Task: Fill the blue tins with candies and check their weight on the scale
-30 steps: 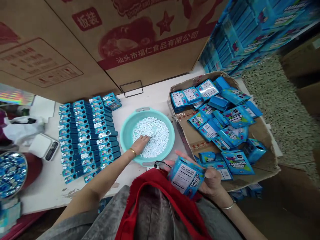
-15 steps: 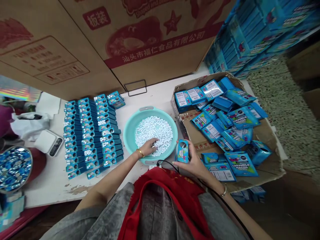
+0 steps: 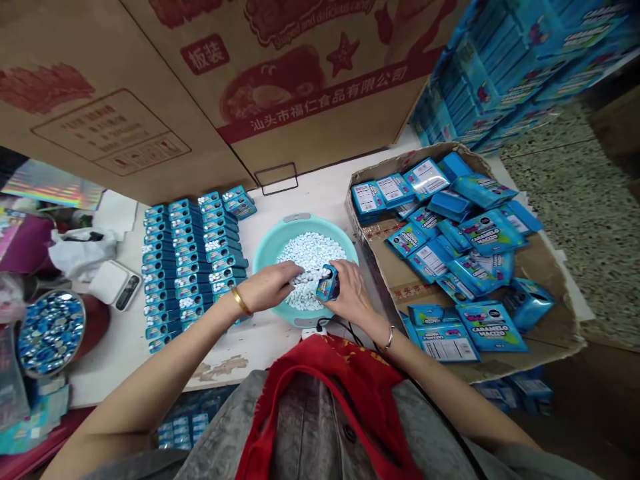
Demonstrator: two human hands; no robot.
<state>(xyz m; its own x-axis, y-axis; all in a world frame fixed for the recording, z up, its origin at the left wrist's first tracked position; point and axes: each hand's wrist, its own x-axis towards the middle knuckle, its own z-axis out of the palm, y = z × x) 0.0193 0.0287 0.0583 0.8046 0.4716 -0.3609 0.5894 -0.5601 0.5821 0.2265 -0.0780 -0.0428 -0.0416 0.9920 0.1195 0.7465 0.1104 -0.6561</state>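
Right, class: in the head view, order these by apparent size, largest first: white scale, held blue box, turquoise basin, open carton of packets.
1. Open carton
2. Turquoise basin
3. White scale
4. Held blue box, partly hidden

Big brown cardboard cartons printed in red (image 3: 295, 110) tower at the far side, a thin black wire rectangle (image 3: 280, 190) by their foot. Over left I can see a flat white scale (image 3: 109, 280) near a crumpled white plastic bag (image 3: 83, 257).

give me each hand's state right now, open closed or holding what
Left hand: fingers drawn together over the turquoise basin; whether they grip anything cannot be told.
Right hand: closed around a blue candy box.
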